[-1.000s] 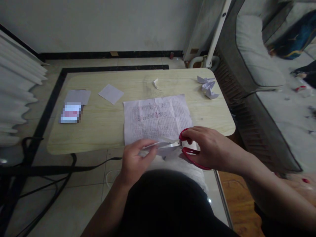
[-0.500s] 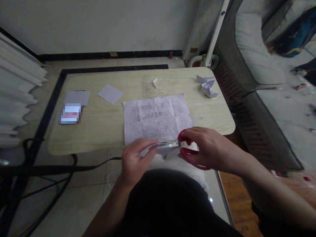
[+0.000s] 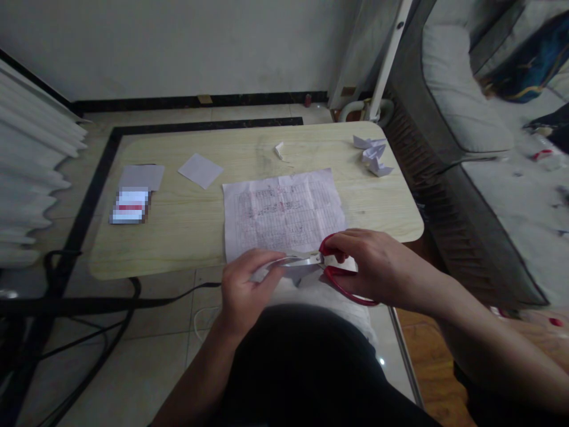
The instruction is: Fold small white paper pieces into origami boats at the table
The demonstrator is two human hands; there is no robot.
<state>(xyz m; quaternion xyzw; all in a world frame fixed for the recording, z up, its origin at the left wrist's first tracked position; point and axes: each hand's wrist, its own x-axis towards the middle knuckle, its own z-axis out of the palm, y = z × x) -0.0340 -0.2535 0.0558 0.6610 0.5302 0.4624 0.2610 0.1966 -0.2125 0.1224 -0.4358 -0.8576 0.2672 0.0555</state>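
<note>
My right hand (image 3: 368, 261) is closed round the red handles of a pair of scissors (image 3: 340, 283), fingers in the loops. Their blades point left toward my left hand (image 3: 249, 284), which pinches a piece of white paper (image 3: 262, 272) between thumb and fingers. The blades lie along this paper; how far they have cut cannot be made out. Both hands are above my lap at the table's near edge. Just beyond them a creased printed sheet (image 3: 284, 207) lies flat, with grid lines and dark and red marks on it.
On the wooden table (image 3: 191, 231) lie a square of paper (image 3: 201, 171), more paper (image 3: 142, 177), a phone with a blurred screen (image 3: 130, 205), a small paper scrap (image 3: 279, 150) and folded paper pieces (image 3: 374, 155). A grey sofa (image 3: 493, 207) stands on the right.
The view has shifted very slightly. Hands, scissors and paper hold nearly the same position; the scissor blades look slightly closer together.
</note>
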